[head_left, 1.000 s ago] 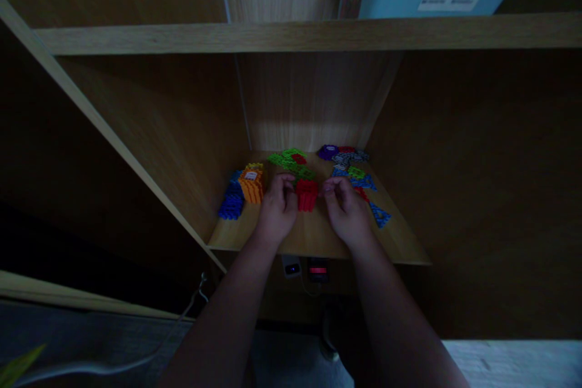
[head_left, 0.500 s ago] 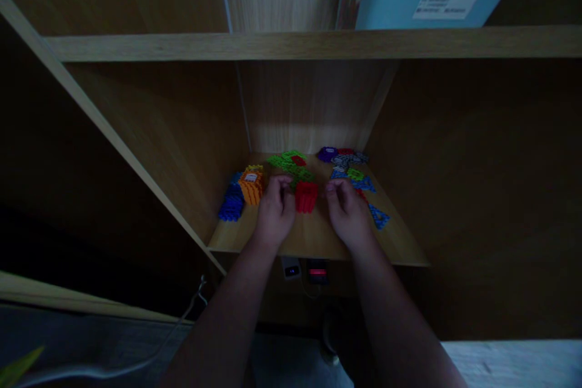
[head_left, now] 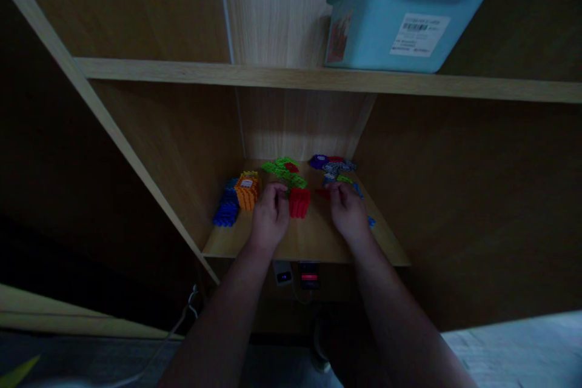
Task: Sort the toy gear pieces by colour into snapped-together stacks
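Note:
In the head view, my left hand (head_left: 271,211) is closed, fingers curled, just left of a stack of red plastic pieces (head_left: 299,204); what it pinches, if anything, is hidden. To the right of that stack, my right hand (head_left: 349,209) pinches a flat red plastic piece (head_left: 322,193) at its fingertips. Orange stacked pieces (head_left: 247,193) stand beyond my left hand, with blue stacked pieces (head_left: 226,208) beside them. Loose green pieces (head_left: 284,171) with a red one on top lie behind the red stack. Blue pieces (head_left: 371,222) are partly hidden by my right hand.
The pieces lie on a wooden shelf (head_left: 313,248) between side panels. Purple (head_left: 319,161) and grey pieces (head_left: 339,167) lie at its back right. Overhead, another shelf board (head_left: 273,75) carries a light blue bin (head_left: 377,30). Devices with lit displays (head_left: 309,277) sit below.
The view has tilted up and shifted, showing more of the blue bin. My right hand now has the red piece showing at its fingertips. My left hand stays beside the red stack.

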Demonstrator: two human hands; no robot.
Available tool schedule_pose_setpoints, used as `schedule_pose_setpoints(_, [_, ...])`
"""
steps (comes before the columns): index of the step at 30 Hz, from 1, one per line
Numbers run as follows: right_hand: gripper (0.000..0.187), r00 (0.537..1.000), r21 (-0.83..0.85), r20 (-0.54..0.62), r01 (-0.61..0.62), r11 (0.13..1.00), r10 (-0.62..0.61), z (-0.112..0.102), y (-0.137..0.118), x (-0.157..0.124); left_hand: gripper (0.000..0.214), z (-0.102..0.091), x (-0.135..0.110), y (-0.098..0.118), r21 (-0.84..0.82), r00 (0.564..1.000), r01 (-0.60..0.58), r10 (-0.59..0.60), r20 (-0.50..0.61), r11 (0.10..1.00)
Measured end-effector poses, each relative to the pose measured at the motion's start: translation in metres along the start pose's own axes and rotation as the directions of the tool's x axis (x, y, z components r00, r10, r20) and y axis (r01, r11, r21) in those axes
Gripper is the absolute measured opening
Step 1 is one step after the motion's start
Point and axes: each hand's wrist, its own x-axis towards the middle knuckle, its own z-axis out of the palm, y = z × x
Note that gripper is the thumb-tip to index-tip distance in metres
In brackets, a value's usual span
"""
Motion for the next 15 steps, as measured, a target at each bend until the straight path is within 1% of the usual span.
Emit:
schedule_pose_setpoints(2, [0.031,0.998,-0.088,0.040,0.057,0.994,-0.053,0.002,0.007,0.020,0.018,0.000,0.000,0.000,0.005,1.000,0.001,-0.001,0.006,1.000])
schedule_pose_setpoints(4, [0.025,0.993,-0.148,0.113,0.059,0.987,-0.042,0.012,0.015,0.045,0.018,0.000,0.000,0.000,0.000,1.000,0.009,-0.009,0.007,1.000])
schedule_pose_setpoints(5, [0.024,0.982,-0.164,0.187,0.049,0.985,-0.017,0.019,0.018,0.058,0.017,0.000,0.000,-0.001,-0.006,1.000,0.015,-0.015,0.007,1.000])
schedule_pose_setpoints(7, [0.025,0.942,-0.229,0.332,0.033,0.973,0.046,0.038,0.024,0.081,0.018,0.000,0.000,-0.001,-0.019,1.000,0.025,-0.025,0.007,1.000])
schedule_pose_setpoints(9, [0.021,0.927,-0.244,0.370,0.035,0.969,0.060,0.058,0.028,0.099,0.018,-0.001,0.000,-0.001,-0.028,1.000,0.027,-0.027,0.007,0.999])
schedule_pose_setpoints(12, [0.013,0.907,-0.250,0.418,0.050,0.967,0.061,0.084,0.032,0.115,0.018,-0.002,0.000,0.000,-0.032,0.999,0.038,-0.038,0.018,0.999])
schedule_pose_setpoints(13, [0.012,0.900,-0.251,0.433,0.056,0.966,0.060,0.091,0.034,0.117,0.018,-0.003,0.000,0.000,-0.031,0.999,0.043,-0.042,0.023,0.999])
schedule_pose_setpoints(15, [0.017,0.891,-0.256,0.451,0.063,0.965,0.061,0.102,0.038,0.119,0.017,-0.003,0.000,0.001,-0.029,0.999,0.047,-0.046,0.025,0.998])
